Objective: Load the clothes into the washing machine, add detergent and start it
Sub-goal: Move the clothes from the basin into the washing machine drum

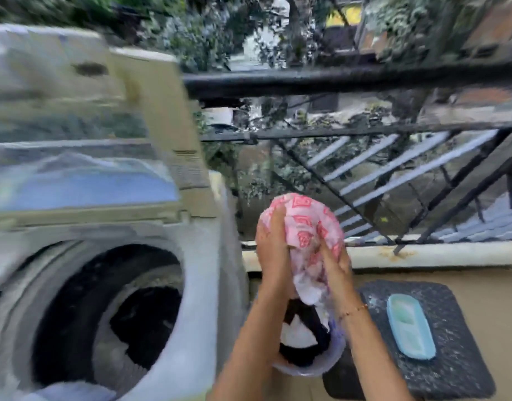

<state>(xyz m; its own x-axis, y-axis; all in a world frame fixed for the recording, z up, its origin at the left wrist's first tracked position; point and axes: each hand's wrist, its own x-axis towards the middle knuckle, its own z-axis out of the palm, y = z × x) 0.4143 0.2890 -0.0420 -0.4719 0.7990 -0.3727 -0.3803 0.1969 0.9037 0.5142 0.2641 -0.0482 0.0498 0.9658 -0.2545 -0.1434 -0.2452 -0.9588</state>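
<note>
Both my hands, left (pixel 273 250) and right (pixel 334 261), clench the pink-patterned cloth bundle (pixel 304 224); trailing ends could snag the lavender basket (pixel 337 351) short of the white top-load washer (pixel 174 285).

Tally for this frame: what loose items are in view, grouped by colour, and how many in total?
Pink and white: 1, the bundled cloth, held by the left hand and right hand.
Light blue: 1, the tray on the dark stool.
Pale lilac: 1, the basket with dark clothes.
Total: 3

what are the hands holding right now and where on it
Both hands, left and right, grip a bunched pink-and-white patterned cloth by its lower gathered part.
</note>
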